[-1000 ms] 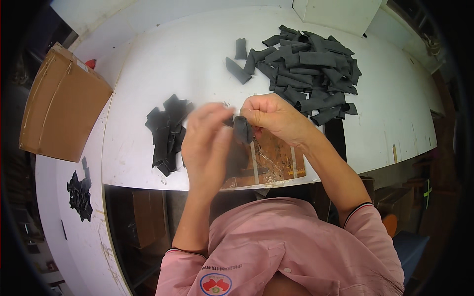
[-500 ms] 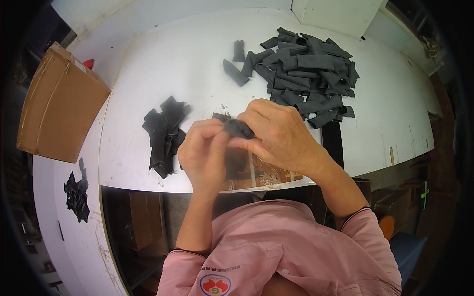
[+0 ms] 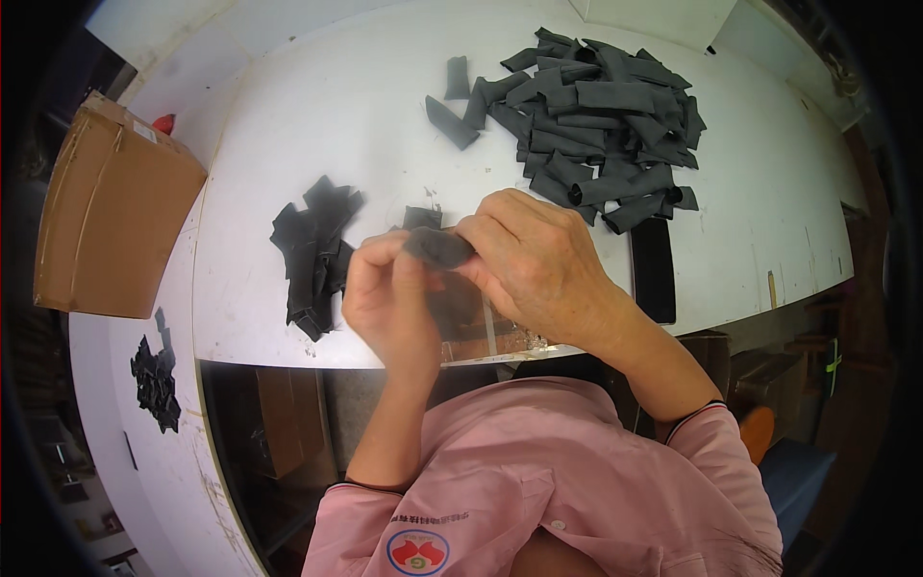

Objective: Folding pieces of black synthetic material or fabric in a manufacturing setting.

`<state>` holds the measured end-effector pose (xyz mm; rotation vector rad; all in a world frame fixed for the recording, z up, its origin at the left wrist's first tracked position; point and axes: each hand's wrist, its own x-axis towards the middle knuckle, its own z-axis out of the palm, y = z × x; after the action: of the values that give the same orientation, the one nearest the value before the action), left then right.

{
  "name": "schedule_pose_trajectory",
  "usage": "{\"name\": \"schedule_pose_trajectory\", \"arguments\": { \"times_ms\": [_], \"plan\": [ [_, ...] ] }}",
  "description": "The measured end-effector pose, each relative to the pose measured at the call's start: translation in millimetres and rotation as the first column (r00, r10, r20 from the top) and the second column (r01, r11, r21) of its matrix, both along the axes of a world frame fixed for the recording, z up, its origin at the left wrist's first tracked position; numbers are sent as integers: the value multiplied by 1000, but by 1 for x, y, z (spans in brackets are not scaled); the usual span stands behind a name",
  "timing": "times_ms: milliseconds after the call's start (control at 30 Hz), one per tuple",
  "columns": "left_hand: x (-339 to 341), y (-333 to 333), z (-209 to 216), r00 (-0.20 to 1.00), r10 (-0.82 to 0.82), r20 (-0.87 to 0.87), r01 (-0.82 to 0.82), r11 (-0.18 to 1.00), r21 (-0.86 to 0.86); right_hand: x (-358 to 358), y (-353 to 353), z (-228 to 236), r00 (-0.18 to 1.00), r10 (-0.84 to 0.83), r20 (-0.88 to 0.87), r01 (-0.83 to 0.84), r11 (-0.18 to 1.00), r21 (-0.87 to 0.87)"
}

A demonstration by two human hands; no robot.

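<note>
Dk cloth [image 3: 439, 249] pt-hidden btwn fingers [image 3: 485, 235].

A second ago your left grip [image 3: 385, 293] was a heavy blur beside the dark fabric piece [image 3: 437, 249]; now its fingertips are on the piece's left end. The piece, then hanging upright below your right grip [image 3: 540, 262], now lies sideways between both. Your right grip covers more of the brown board [image 3: 466, 342], and the black strip [image 3: 654, 274] shows its lower end.
</note>
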<state>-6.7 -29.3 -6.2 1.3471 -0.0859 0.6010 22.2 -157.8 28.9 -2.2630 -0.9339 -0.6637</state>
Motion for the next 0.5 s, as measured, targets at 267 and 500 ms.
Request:
{"name": "schedule_pose_trajectory", "arguments": {
  "times_ms": [267, 500],
  "plan": [
    [-11, 8, -15, 996, 85, -4, -85, 996, -29, 7, 4, 3, 993, 119, 22, -118, 991, -61],
    [-8, 10, -11, 993, -93, -67, 96, 994, 47, 1, -2, -16, 993, 96, -63, -91, 993, 72]
  ]
}}
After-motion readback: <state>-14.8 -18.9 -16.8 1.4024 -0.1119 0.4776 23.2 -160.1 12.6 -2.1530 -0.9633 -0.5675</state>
